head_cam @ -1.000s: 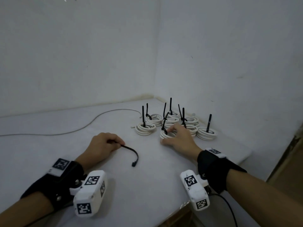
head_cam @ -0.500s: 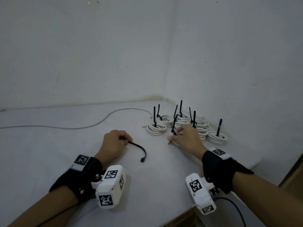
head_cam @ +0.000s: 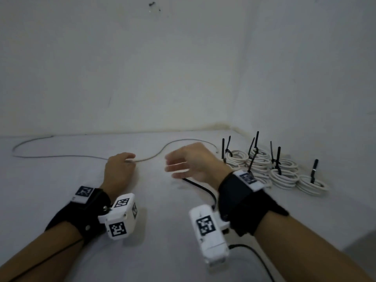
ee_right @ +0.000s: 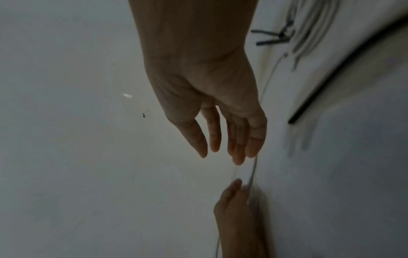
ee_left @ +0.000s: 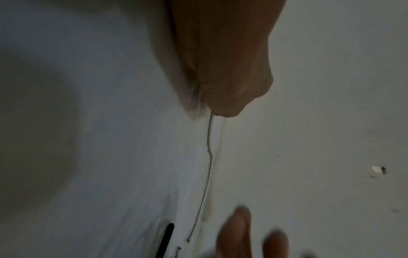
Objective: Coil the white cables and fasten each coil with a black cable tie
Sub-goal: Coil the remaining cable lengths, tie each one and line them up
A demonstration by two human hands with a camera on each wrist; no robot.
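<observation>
Head view first: left hand [head_cam: 120, 169] lies knuckles-up on the white table [head_cam: 61, 190], fingers curled around the loose white cable [head_cam: 150, 157], which trails left in a long loop and arcs right toward the far corner. Right hand [head_cam: 193, 161] hovers just right of it with fingers spread and holding nothing, blurred at the tips. Beneath that palm a black cable tie [head_cam: 203, 188] lies flat on the table, ready for use. Finished coils [head_cam: 284, 176] sit bunched at the right by the wall, each cinched with an upright tie. Left wrist view: the curled fingers [ee_left: 232, 97] clamp the cable [ee_left: 208, 157], which runs straight away from them across the table; the spare tie [ee_left: 165, 240] shows at the bottom edge beside the other hand's blurred fingertips. Right wrist view: the right hand's fingers [ee_right: 238, 139] are straight and slightly apart, close to the cable [ee_right: 252, 172] just ahead of the left hand [ee_right: 234, 206]; whether they touch it cannot be told. Judging by this, a fresh coil is about to start. Doing it well probably means anchoring the cable in the left hand, drawing even loops with the right, and keeping the tie within reach.
</observation>
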